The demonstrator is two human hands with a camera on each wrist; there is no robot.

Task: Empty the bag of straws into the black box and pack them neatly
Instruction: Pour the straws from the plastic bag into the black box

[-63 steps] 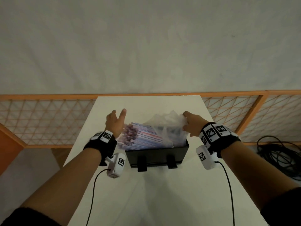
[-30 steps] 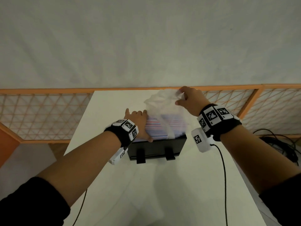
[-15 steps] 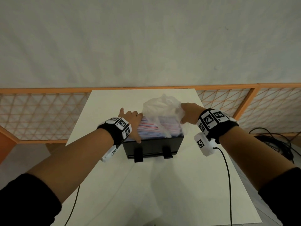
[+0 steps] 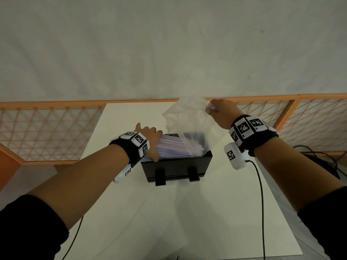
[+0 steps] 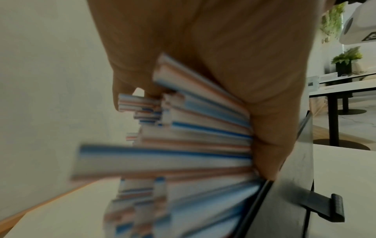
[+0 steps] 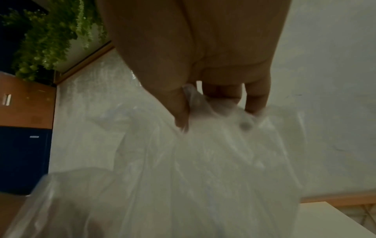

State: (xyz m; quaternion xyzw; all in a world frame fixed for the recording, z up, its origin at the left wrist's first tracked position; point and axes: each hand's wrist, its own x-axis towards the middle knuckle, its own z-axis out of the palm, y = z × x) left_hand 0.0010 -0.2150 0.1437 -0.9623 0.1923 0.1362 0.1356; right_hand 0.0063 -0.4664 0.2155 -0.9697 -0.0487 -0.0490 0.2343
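The black box (image 4: 176, 166) stands on the white table, with a bundle of striped straws (image 4: 170, 147) lying in it, their left ends jutting past the box's left side. My left hand (image 4: 152, 139) wraps over those ends, thumb on the near side. In the left wrist view the left hand (image 5: 203, 56) covers the straws (image 5: 193, 153) beside the box wall (image 5: 289, 185). My right hand (image 4: 217, 111) pinches the clear plastic bag (image 4: 187, 119), which hangs over the box's right half. The right wrist view shows my right hand (image 6: 213, 96) bunching the bag (image 6: 203, 169).
The white table (image 4: 187, 222) stretches towards me in front of the box. An orange lattice railing (image 4: 47, 132) runs behind it, against a plain wall. Dark cables (image 4: 323, 160) lie on the floor at the right. Two black clips (image 4: 160, 178) stick out from the box's front.
My right hand has lifted the bag up off the straws and the bag now hangs stretched. My left hand, open beside the straw ends two seconds ago, stays on the straw ends.
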